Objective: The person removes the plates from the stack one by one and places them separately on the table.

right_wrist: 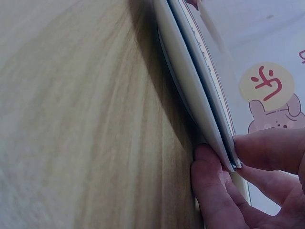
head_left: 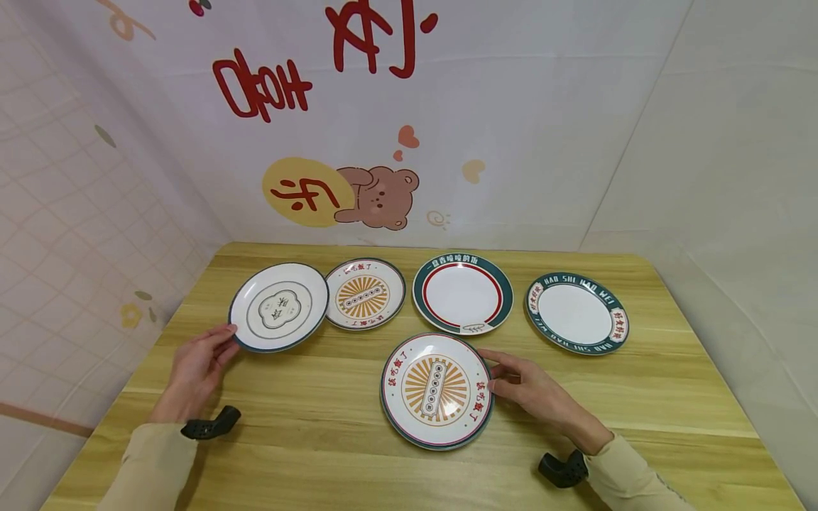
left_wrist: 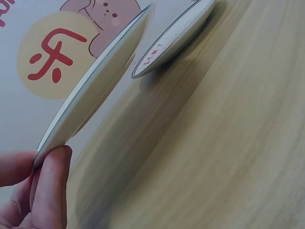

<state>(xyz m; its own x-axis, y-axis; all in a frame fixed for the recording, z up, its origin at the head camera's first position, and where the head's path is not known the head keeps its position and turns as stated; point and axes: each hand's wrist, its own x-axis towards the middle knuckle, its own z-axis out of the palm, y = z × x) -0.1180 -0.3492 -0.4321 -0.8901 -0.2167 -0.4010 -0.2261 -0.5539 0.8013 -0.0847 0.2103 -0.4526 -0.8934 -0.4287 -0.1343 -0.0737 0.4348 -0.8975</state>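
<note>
My left hand [head_left: 197, 369] pinches the rim of a white plate [head_left: 279, 307] with a grey flower-shaped emblem. The left wrist view shows this plate [left_wrist: 95, 86] tilted and raised off the table, thumb on top and fingers beneath. My right hand [head_left: 533, 390] grips the right rim of a plate [head_left: 396, 397] with an orange sunburst. In the right wrist view two rims lie one on the other, so a second plate [right_wrist: 190, 81] sits under it; thumb above, fingers below. Behind the left plate lies another sunburst plate [head_left: 394, 289], its left edge near or behind that plate.
Toward the back of the wooden table [head_left: 307, 440] lie a green-rimmed plate [head_left: 501, 291] with a red ring and, further right, a green-rimmed plate [head_left: 575, 312] with lettering. A printed white cloth [head_left: 511, 106] hangs behind the table. Black wrist pieces [head_left: 211, 424] are on both arms.
</note>
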